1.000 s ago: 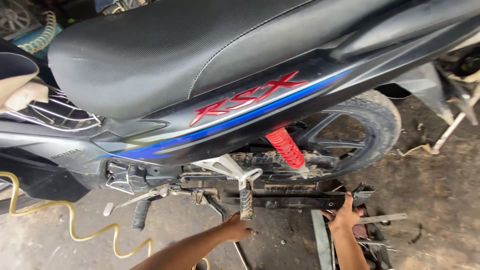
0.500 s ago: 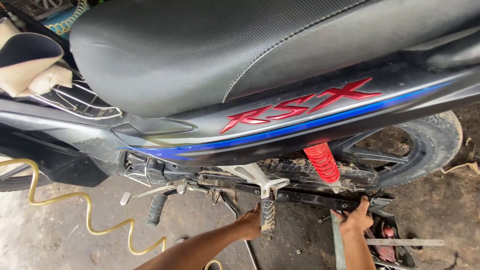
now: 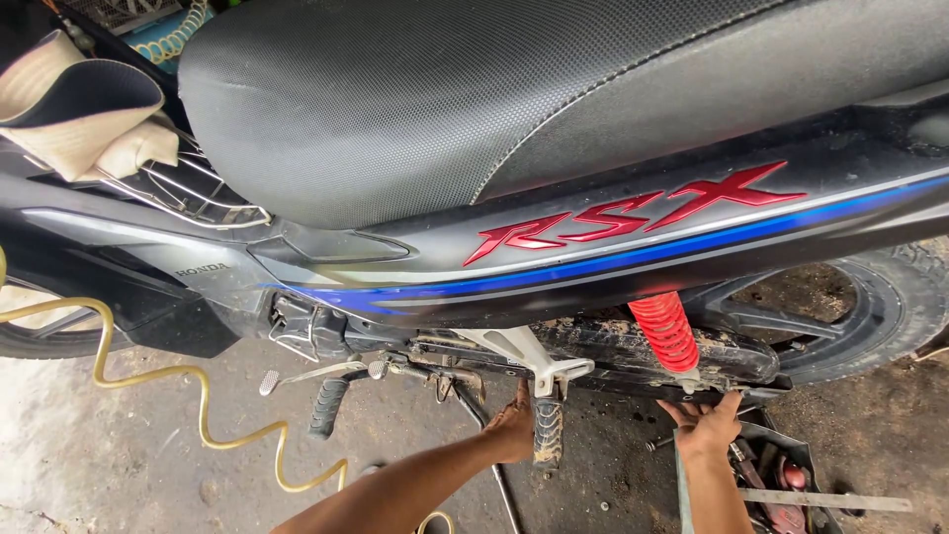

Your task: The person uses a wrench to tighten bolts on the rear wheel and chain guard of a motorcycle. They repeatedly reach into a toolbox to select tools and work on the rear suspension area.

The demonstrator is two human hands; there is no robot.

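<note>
Reaching under the motorcycle from the near side, the person has both hands at its lower frame. The left hand (image 3: 514,427) is curled against the rear footpeg (image 3: 547,431), which hangs straight down from its silver bracket; whether the fingers close round the peg or only press beside it cannot be told, as the peg covers them. The right hand (image 3: 708,423) is spread flat, fingers fanned upward, palm pushed against the underside of the muddy chain cover (image 3: 672,358).

The cover lies directly above the right hand, its long axis running sideways, parallel to the seat (image 3: 435,99), from the footpeg bracket toward the rear wheel (image 3: 870,307). The right hand is the nearer one to it; the left sits just beside the cover's forward end. The red shock spring (image 3: 664,331) stands above the right hand's fingertips, tilted slightly.

Below the right forearm lies an open toolbox (image 3: 781,475) with hand tools. Left of the left forearm, a yellow coiled air hose (image 3: 188,396) trails over the stained concrete floor (image 3: 119,465). The setting is a workshop.
</note>
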